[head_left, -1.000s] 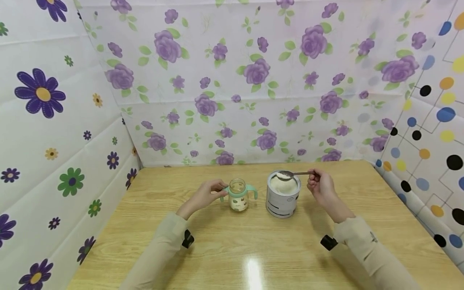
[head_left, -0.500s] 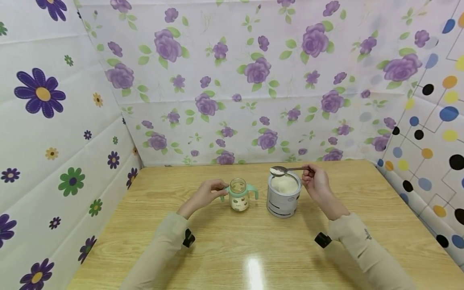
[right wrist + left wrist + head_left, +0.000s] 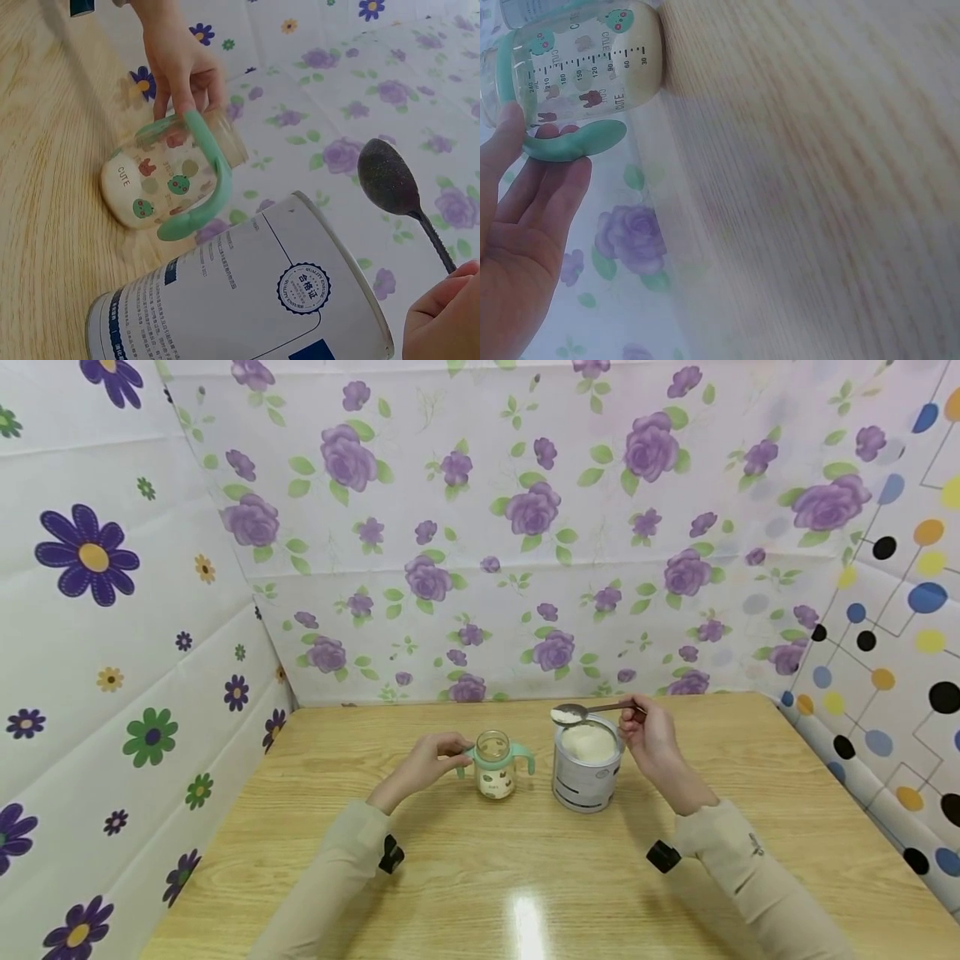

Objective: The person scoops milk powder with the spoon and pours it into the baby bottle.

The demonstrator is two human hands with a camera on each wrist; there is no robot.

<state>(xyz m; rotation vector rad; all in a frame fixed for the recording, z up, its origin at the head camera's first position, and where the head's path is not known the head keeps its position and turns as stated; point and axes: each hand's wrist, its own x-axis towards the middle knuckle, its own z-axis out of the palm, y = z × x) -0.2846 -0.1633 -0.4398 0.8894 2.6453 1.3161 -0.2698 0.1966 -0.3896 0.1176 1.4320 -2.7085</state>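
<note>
A clear glass baby bottle with mint-green handles [image 3: 495, 766], mid-table toward the far edge, is gripped by the left hand [image 3: 425, 763]. A powder-laden metal spoon [image 3: 576, 713] is pinched by the right hand [image 3: 651, 739] above the open silver tin [image 3: 586, 768].

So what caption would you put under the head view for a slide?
Right hand holds a spoon of white powder over an open tin; left hand grips the handled baby bottle.

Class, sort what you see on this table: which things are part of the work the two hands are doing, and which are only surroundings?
In use:
- spoon heaped with white powder, held by the right hand
- open powder tin
- handled baby bottle, steadied by the left hand

Only surroundings:
- wooden table
- flowered backdrop
</note>
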